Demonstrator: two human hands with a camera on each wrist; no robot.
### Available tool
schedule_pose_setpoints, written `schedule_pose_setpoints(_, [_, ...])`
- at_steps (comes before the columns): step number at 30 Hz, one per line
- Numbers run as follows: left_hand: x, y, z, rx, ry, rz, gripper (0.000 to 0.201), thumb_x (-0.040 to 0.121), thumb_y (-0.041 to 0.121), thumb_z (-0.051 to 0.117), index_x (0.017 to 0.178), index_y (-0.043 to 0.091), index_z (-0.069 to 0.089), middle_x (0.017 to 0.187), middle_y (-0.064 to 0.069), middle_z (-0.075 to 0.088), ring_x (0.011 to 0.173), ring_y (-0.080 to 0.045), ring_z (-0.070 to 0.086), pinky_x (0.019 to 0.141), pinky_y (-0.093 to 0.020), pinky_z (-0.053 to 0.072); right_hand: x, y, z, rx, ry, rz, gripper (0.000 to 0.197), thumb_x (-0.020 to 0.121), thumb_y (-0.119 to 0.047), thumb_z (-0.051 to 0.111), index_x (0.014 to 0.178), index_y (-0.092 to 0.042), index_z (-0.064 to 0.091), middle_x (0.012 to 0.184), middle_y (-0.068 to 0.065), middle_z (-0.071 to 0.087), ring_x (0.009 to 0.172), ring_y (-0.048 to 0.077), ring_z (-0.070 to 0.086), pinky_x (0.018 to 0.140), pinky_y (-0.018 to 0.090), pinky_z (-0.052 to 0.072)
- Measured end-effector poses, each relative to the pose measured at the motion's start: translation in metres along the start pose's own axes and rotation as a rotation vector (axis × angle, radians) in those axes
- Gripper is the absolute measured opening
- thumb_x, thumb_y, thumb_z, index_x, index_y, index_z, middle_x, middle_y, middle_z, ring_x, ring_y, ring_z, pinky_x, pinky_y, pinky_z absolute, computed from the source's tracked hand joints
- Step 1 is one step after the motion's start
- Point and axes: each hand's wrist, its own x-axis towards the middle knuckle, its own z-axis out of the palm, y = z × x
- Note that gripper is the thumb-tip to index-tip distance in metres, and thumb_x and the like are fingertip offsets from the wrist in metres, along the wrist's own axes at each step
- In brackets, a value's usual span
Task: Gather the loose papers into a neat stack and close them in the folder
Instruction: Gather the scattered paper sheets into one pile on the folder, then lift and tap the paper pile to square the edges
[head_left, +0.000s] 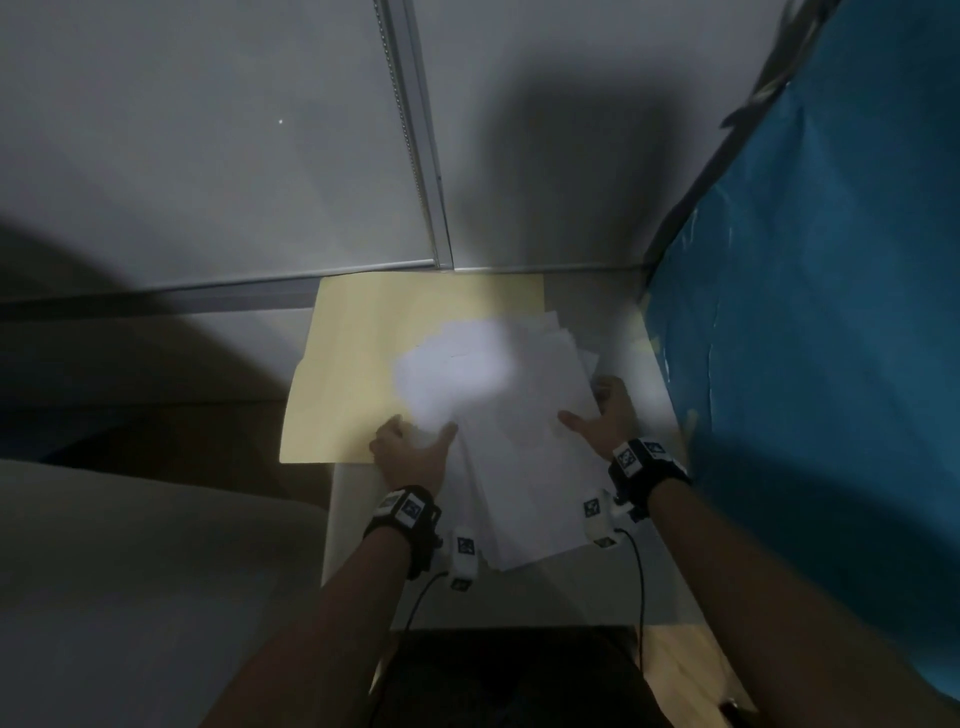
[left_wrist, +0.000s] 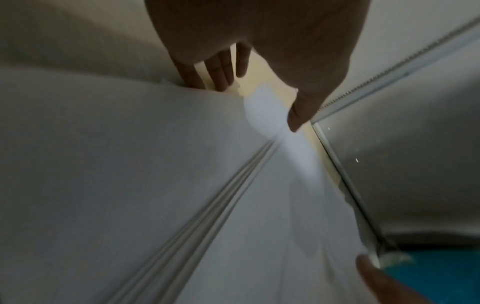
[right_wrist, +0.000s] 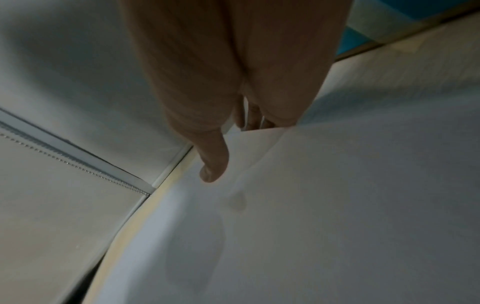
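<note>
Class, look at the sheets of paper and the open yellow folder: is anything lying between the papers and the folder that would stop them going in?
Nothing visible does. The papers already lie partly on the open folder, with the left hand and right hand holding their two sides. The folder's bare part shows nothing on it.

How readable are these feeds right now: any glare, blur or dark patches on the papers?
Head view: dim, with a glare patch washing out the papers; folder readable. Left wrist view: sheet edges streaked by blur, left hand in shadow. Right wrist view: soft, dim; right hand discernible.
</note>
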Motion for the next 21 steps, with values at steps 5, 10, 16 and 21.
schedule_pose_setpoints(5, [0.006, 0.008, 0.010, 0.011, -0.080, -0.053, 0.124, 0.033, 0.064, 0.106, 0.132, 0.006, 0.059, 0.133, -0.009, 0.064, 0.116, -0.028, 0.069, 0.093, -0.050, 0.066, -0.005, -0.014, 0.015, 0.071, -0.013, 0.147, 0.104, 0.065, -0.032, 0.098, 0.146, -0.004, 0.040, 0.139, 0.015, 0.056, 0.121, 0.031, 0.060, 0.093, 0.035, 0.052])
schedule_pose_setpoints(10, [0.001, 0.009, 0.004, 0.024, -0.294, -0.124, 0.078, 0.051, 0.027, 0.111, 0.118, 0.010, 0.076, 0.110, -0.004, 0.077, 0.097, -0.028, 0.073, 0.085, -0.040, 0.064, -0.003, -0.013, 0.020, -0.063, -0.142, 0.155, 0.103, 0.040, -0.049, 0.101, 0.129, -0.010, 0.066, 0.124, 0.007, 0.072, 0.103, 0.028, 0.071, 0.089, 0.047, 0.061])
schedule_pose_setpoints(16, [-0.001, -0.001, -0.005, -0.020, -0.343, -0.012, 0.059, 0.064, 0.015, 0.106, 0.114, -0.001, 0.080, 0.105, -0.009, 0.079, 0.101, -0.034, 0.079, 0.075, -0.037, 0.064, -0.018, -0.009, 0.013, -0.003, -0.137, 0.072, 0.089, 0.060, -0.031, 0.100, 0.132, -0.003, 0.057, 0.125, 0.004, 0.066, 0.114, 0.031, 0.066, 0.091, 0.044, 0.058])
schedule_pose_setpoints(21, [0.003, 0.003, -0.018, -0.196, -0.299, 0.000, 0.050, 0.066, 0.013, 0.106, 0.109, 0.003, 0.082, 0.104, -0.009, 0.084, 0.099, -0.030, 0.081, 0.081, -0.041, 0.069, -0.019, -0.010, -0.013, 0.157, -0.095, 0.029, 0.085, 0.054, -0.027, 0.103, 0.124, -0.008, 0.057, 0.117, 0.006, 0.068, 0.101, 0.023, 0.068, 0.068, 0.025, 0.058])
